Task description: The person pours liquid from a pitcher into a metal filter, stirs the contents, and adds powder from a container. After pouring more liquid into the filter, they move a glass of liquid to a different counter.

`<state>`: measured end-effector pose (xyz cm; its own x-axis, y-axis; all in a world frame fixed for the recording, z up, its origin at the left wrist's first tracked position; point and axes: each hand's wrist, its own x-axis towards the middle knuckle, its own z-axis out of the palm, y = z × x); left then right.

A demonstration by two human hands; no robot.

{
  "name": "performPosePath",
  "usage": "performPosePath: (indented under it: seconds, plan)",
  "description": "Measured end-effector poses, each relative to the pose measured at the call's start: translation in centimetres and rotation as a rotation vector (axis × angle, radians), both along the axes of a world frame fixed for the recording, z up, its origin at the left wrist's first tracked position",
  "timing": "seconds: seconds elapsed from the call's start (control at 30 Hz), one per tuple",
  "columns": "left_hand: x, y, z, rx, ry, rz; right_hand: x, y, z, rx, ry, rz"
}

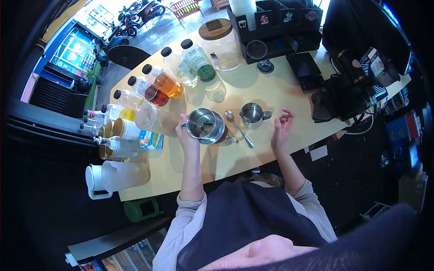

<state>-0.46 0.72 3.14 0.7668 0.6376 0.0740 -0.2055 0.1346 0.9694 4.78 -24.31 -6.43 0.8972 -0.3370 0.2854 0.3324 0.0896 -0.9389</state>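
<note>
My left hand (188, 137) is closed on the handle of a steel pitcher (197, 121), whose open mouth faces up toward me. Partly behind it shows a glass mug (224, 135) with reddish-brown liquid. To the right, a metal spoon (238, 128) lies on the table. A smaller steel pitcher (252, 114) stands beyond the spoon, its handle pointing right. My right hand (282, 130) is raised to the right of that small pitcher, apart from it, with fingers loosely bent and nothing in them.
Several syrup bottles (168, 84) line the left side of the wooden table (235, 90). A plastic jug (125, 176) stands at the left corner, a wood-lidded jar (221, 47) at the back. A black cup organizer (280, 34) and dark machine (352, 86) occupy the right.
</note>
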Motion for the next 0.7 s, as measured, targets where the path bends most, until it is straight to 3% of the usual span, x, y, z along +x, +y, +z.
performPosePath:
  seconds: [0.03,0.1,0.17,0.27,0.5,0.7]
  plan:
    - [0.2,-0.5,0.1,-0.001,-0.001,-0.001,-0.1,0.3,1.1,-0.034,-0.229,0.039]
    - [0.5,-1.5,0.5,0.046,-0.018,-0.056,-0.5,0.4,4.5,-0.326,-0.347,0.291]
    - [1.4,-1.7,-0.2,0.045,-0.061,-0.101,-1.4,1.6,9.1,-0.508,-0.381,0.434]
    - [2.1,-3.6,0.6,0.167,-0.009,-0.116,-1.7,3.0,11.5,-0.522,-0.273,0.601]
    - [4.3,-6.2,-1.3,0.243,-0.033,-0.162,-1.0,2.8,11.3,-0.685,-0.349,0.461]
    - [4.8,-6.6,-0.6,0.446,0.091,-0.28,0.7,2.6,9.4,-0.504,-0.28,0.432]
